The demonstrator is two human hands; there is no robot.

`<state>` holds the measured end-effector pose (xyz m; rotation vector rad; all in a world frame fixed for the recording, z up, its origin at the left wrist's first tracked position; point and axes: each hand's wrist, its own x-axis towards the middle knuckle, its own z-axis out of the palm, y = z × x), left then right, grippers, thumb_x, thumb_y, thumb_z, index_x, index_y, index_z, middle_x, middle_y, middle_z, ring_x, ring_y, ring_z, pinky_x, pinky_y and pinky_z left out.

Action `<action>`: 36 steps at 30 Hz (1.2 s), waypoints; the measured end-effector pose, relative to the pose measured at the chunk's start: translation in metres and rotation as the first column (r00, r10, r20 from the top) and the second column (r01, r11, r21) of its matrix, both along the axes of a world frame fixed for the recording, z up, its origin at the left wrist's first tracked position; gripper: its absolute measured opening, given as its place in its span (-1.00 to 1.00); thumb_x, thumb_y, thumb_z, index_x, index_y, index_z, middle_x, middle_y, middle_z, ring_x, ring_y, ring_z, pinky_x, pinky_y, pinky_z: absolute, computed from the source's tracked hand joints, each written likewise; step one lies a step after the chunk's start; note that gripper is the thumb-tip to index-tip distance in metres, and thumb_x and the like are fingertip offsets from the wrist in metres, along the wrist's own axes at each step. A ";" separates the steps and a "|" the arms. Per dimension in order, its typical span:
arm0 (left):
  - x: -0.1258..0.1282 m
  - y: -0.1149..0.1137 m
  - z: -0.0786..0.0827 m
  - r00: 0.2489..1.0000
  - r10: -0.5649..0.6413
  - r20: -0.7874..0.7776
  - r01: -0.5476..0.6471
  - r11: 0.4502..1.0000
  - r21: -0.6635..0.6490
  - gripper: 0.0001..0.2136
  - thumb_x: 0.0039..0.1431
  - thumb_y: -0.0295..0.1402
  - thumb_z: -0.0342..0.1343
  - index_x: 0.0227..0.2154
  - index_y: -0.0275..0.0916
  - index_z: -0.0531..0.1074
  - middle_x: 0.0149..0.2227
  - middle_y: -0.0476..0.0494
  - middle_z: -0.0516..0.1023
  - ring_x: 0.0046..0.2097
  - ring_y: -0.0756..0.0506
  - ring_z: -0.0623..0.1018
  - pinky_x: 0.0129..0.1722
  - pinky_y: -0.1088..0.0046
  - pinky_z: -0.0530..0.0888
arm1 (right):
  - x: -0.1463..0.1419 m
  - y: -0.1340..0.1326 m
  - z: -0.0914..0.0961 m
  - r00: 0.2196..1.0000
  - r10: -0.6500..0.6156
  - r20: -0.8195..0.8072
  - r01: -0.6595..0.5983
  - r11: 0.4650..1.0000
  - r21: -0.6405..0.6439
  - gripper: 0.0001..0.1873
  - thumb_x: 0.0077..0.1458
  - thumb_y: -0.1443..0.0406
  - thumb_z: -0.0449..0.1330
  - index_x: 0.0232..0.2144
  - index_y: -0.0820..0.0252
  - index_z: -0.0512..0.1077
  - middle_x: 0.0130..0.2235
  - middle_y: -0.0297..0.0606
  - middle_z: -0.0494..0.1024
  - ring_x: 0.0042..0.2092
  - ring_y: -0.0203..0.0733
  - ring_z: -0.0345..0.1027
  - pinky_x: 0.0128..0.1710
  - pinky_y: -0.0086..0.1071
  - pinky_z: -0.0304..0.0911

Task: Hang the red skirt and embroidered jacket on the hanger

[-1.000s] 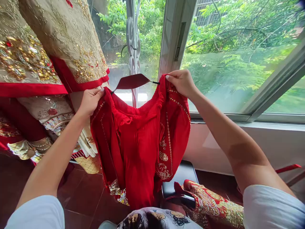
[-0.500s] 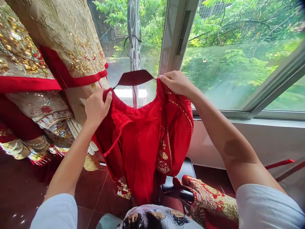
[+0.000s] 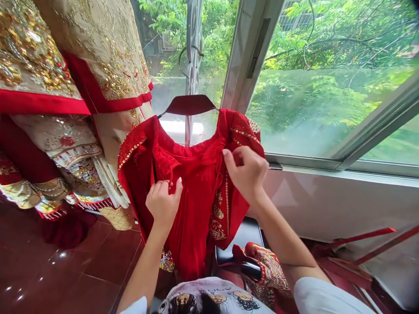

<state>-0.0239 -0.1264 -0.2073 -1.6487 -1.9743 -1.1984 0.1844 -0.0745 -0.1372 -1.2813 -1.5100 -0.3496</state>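
Observation:
A red jacket [image 3: 188, 187] with gold beadwork hangs on a dark red hanger [image 3: 190, 105], its front open toward me. My left hand [image 3: 163, 203] is at the left front edge below the neckline, fingers curled around a thin red tie cord [image 3: 170, 172] with the thumb raised. My right hand [image 3: 247, 172] is at the right side of the neckline, its thumb and bent fingers against the gathered red edge. Its fingertips are partly hidden. The shoulders of the jacket rest on the hanger.
Cream and gold embroidered garments [image 3: 111, 56] hang close on the left. Behind the hanger are a metal scroll stand [image 3: 193, 65] and a window [image 3: 327, 104]. A black chair [image 3: 247, 233] stands below, with red and gold embroidered cloth [image 3: 270, 261] on it.
Both hands have left the jacket's shoulders and moved down and inward to the front edges. The shoulders now spread over the hanger, and the tie cord is at my left fingers.

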 end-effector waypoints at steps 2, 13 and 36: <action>0.001 0.009 0.005 0.999 0.037 0.016 -0.036 0.998 -0.050 -0.61 0.27 -0.03 -0.14 -0.44 -0.16 0.45 -0.33 -0.28 0.58 -0.23 -0.24 0.54 -0.28 0.26 0.35 | -0.008 -0.003 -0.013 1.000 0.012 -0.017 -0.013 0.994 -0.107 -0.64 0.12 -0.01 0.08 -0.53 0.09 0.31 -0.55 -0.22 0.45 -0.49 -0.11 0.29 -0.48 -0.29 0.02; 0.053 -0.007 -0.039 0.934 -0.325 0.151 0.358 0.837 -0.414 -0.57 0.34 -0.24 -0.28 -0.46 -0.19 0.45 -0.41 -0.36 0.55 -0.37 -0.19 0.57 -0.41 0.25 0.25 | -0.036 -0.017 -0.066 0.599 0.506 -0.621 -0.773 0.566 -0.285 -0.58 0.15 -0.03 0.03 -0.60 0.06 0.18 -0.66 -0.41 0.26 -0.63 -0.24 0.14 -0.61 -0.35 0.04; 0.024 0.059 -0.084 0.918 -0.148 0.369 0.283 0.894 -0.347 -0.82 0.18 -0.47 -0.05 -0.29 -0.32 0.47 -0.33 -0.25 0.58 -0.32 -0.09 0.54 -0.41 0.52 0.34 | -0.095 -0.010 -0.115 0.907 0.300 -0.296 -0.420 0.710 -0.566 -0.79 0.19 0.31 0.05 -0.24 0.23 0.47 -0.23 -0.14 0.59 -0.27 -0.18 0.44 -0.24 -0.37 0.22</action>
